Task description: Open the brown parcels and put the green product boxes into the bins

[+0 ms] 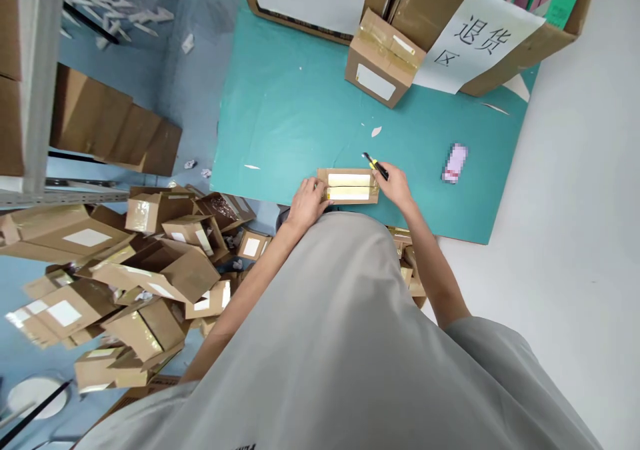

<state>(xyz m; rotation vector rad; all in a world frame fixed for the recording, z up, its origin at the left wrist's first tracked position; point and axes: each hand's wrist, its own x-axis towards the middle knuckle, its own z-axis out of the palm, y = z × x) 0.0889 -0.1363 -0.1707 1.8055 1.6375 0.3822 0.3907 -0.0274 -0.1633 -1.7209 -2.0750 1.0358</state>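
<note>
Seen from above, a person in a grey shirt leans over a teal table (280, 110). Their left hand (309, 200) rests with fingers curled against the left end of a small cardboard box (349, 186), which lies flat at the near edge of the table and is sealed with a strip of yellowish tape along its top. Their right hand (395, 183) is closed around a yellow and black utility knife (375, 164) just at the box's right end, its tip pointing up and left, away from the body. Farther back on the table stands a second taped box (383, 58) against large cartons bearing paper signs (470, 40). To the left, below the table, lies a heap of small boxes (150, 263).
</note>
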